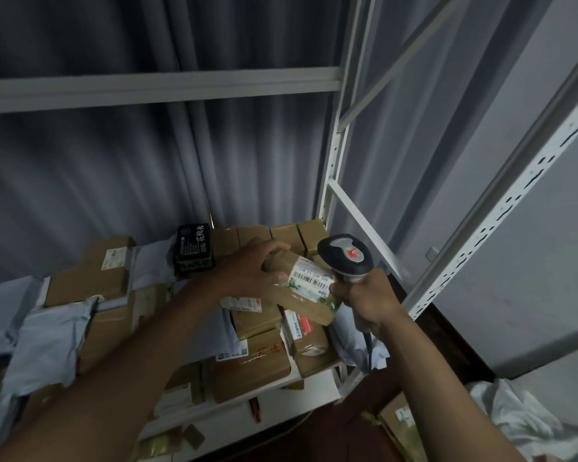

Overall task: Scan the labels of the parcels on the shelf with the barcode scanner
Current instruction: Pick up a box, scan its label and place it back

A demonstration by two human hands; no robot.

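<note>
My left hand grips a brown cardboard parcel and holds it tilted above the pile, its white barcode label facing up. My right hand grips the handle of a grey and black barcode scanner, whose head sits just right of the label, almost touching the parcel. Several more brown parcels and grey mailer bags lie on the white shelf below.
A black box with white lettering stands at the back of the pile. White perforated shelf uprights rise on the right, with a cross beam overhead. Grey curtain hangs behind. Another parcel and crumpled white bags lie lower right.
</note>
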